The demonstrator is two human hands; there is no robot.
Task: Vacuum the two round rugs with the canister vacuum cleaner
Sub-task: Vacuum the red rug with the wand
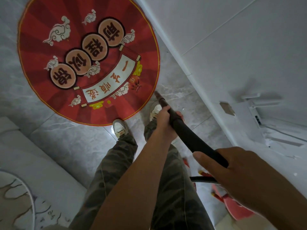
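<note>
One wide-angle view, worn on the head, faces steeply down at the pale marbled tile floor (66, 143); the black vacuum tube (191, 136) is close, the round red patterned rug (88, 60) farther ahead.

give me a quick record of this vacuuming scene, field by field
rug ahead: red round rug, flat on the grey tile floor
other rug: pale round rug, partly in view at lower left
tool: black vacuum wand, slanted down and forward
nozzle tip: at the red rug's right edge, contact unclear
left grip: holds the wand low
right grip: holds the wand's upper end
</note>
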